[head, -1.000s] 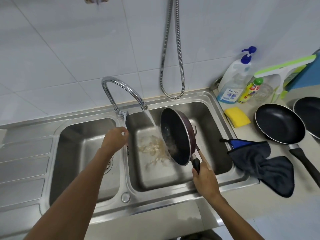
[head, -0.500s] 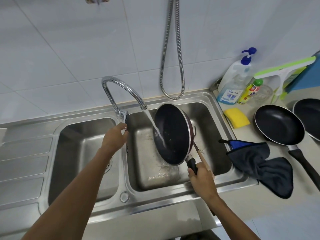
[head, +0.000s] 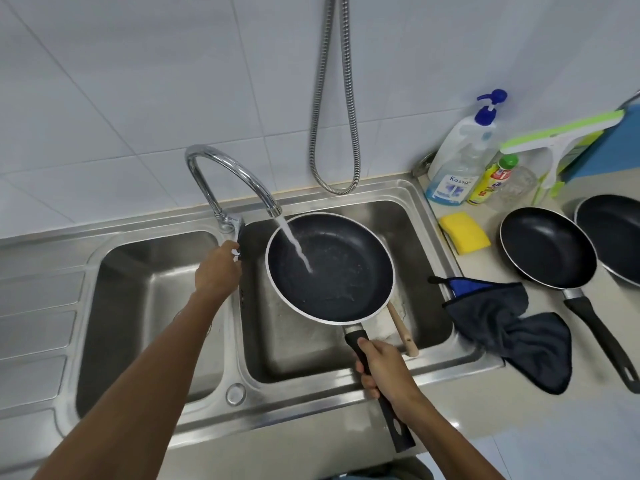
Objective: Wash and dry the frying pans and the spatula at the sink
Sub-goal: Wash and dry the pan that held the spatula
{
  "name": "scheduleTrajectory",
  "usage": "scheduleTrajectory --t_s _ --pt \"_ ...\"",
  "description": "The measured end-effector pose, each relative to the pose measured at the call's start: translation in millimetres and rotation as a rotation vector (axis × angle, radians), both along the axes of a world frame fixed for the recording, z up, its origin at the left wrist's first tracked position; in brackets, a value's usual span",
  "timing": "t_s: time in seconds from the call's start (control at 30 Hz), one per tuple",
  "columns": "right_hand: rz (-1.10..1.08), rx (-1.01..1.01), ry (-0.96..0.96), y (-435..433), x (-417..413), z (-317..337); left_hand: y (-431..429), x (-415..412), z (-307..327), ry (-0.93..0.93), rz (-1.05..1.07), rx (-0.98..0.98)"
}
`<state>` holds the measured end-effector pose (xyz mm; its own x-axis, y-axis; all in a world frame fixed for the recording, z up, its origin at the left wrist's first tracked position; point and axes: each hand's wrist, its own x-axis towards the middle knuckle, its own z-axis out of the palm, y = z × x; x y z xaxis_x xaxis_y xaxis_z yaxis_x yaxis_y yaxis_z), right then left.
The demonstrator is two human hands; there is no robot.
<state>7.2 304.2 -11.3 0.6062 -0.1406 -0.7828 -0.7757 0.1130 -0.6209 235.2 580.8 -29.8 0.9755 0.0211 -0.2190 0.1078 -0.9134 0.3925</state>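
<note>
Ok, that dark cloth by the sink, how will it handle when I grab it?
The cloth lies crumpled, one corner drooping over the sink rim, so it's probably floppy and light. Its fuzzy surface should grip easily.

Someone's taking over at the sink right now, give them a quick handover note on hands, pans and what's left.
Left hand is on the tap lever; water is running.
Right hand grips the handle of the frying pan, held face-up under the stream over the right basin.
A wooden handle, probably the spatula, lies in that basin.
Two more pans sit on the counter beside the dark cloth and yellow sponge.
Left: finish rinsing, spatula, drying. Cannot tell whether the counter pans are washed.
</note>
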Motion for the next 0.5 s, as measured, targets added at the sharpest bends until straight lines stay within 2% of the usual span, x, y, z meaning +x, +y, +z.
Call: scheduleTrajectory --t_s 0.27,0.4,0.5 --pt "-0.021 -0.116 -0.072 -5.3 19.9 -5.0 -6.0 1.6 3.1 0.011 -0.105 0.202" --pt "0.067 -0.172 -0.099 -1.7 11.4 -3.4 -6.6 -0.2 4.6 -0.005 -0.106 0.218" --pt "0.179 -0.33 -0.115 -3.3 0.9 -5.9 -7.1 -0.2 9.1 -0.018 -0.12 0.238"
